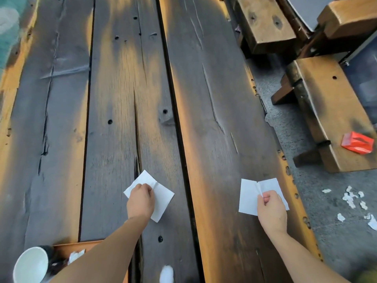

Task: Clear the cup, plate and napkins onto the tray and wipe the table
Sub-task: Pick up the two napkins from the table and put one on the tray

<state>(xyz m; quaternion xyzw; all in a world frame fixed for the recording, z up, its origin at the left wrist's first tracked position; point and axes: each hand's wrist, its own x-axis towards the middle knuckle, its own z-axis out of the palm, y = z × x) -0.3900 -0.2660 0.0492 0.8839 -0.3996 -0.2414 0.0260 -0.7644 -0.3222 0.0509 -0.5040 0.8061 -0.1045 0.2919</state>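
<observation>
Two napkins on the table (214, 99): one (161, 198) under my left hand (140, 201), the other (250, 197) under my right hand (271, 209) near the right edge. Tray (67, 247) at near left, cup (30, 265) on it. Benches (330, 111) right of table, paper scraps (353, 201) on the floor between

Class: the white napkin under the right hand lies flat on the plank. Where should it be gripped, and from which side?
Grip the napkin at its raised centre crease, from above on the near side, as the right hand pinches. Lying flat on the table, its edges offer no purchase.
</observation>
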